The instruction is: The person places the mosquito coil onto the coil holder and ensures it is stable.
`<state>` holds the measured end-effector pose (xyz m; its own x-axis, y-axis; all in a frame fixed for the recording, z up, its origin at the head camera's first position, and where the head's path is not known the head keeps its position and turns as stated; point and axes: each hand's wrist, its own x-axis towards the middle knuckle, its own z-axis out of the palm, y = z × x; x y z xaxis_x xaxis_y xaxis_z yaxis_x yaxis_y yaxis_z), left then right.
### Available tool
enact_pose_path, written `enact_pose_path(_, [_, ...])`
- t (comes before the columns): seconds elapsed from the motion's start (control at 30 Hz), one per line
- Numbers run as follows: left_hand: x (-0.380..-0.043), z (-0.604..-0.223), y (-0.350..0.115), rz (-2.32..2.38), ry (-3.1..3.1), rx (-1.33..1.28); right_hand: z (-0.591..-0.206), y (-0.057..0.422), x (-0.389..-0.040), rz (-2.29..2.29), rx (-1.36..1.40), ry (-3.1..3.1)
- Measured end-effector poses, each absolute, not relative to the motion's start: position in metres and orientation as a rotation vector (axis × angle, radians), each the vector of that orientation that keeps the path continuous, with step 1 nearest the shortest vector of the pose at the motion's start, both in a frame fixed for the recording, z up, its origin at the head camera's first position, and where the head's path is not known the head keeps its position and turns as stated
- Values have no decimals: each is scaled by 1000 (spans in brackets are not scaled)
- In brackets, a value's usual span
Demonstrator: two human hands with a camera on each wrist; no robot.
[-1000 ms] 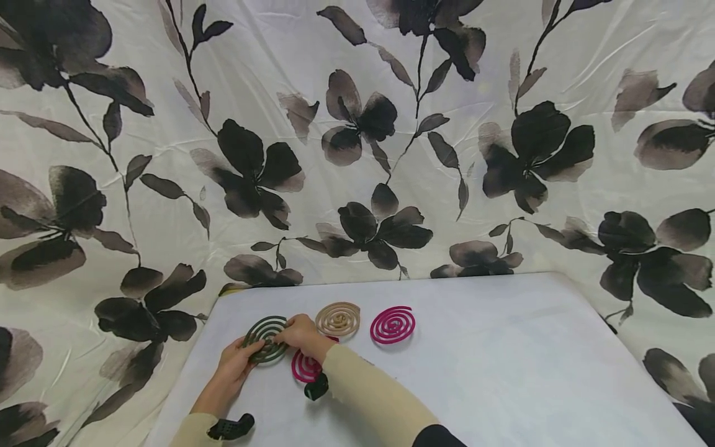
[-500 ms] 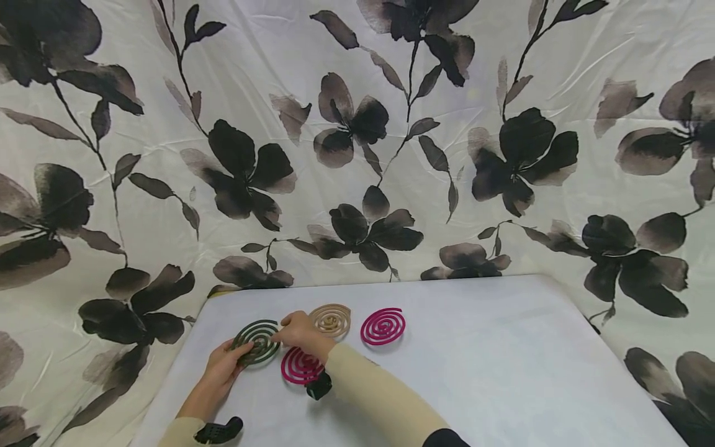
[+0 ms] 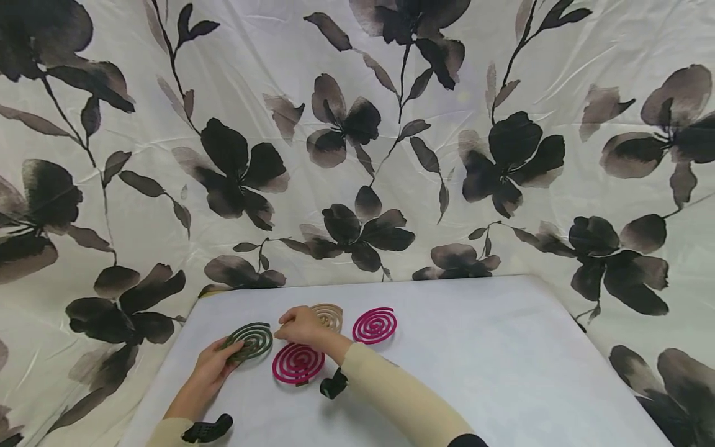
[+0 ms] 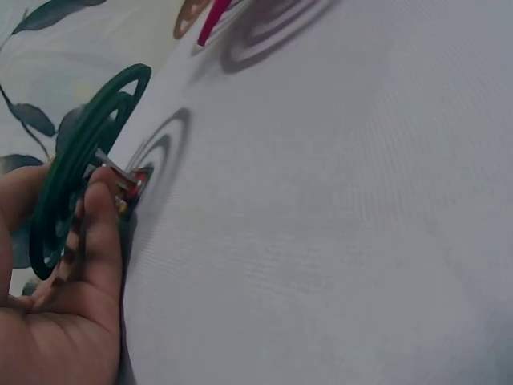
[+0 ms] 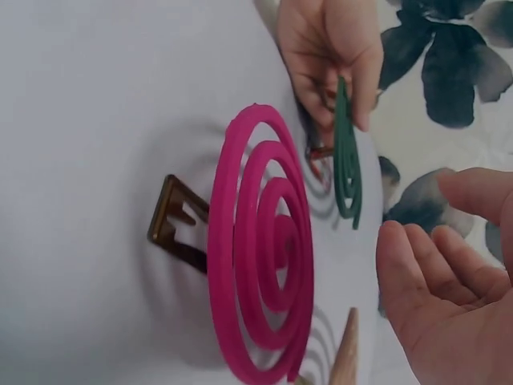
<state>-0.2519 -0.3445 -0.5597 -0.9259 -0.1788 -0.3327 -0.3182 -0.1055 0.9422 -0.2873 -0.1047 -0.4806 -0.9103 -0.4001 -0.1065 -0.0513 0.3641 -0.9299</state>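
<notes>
My left hand (image 3: 209,367) pinches a green mosquito coil (image 3: 249,343), thumb on top and fingers beneath. In the left wrist view this coil (image 4: 64,180) tilts just above the table, with a small metal stand (image 4: 119,167) under it by the fingertips. My right hand (image 3: 304,328) is in the air to the right of the green coil, holding nothing; its thumb stands apart from its fingers in the right wrist view. Nearest to it is a pink mosquito coil (image 3: 298,363), propped on a brass-coloured metal stand (image 5: 164,218).
Behind my right hand, a tan mosquito coil (image 3: 332,315) is partly hidden. Another pink coil (image 3: 375,326) sits to its right. All are on a white-covered table (image 3: 475,360), with a flower-printed cloth (image 3: 346,155) hanging behind.
My right hand has let go of the green coil and drawn away to the right. My left hand keeps holding the coil. The head view has shifted slightly, moving the scene left.
</notes>
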Motion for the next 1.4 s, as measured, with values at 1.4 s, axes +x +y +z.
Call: enact_pose_path(1.4, [-210,-529,-362,1357,2735,-339,-446,55,-261,-1236,-829,2610])
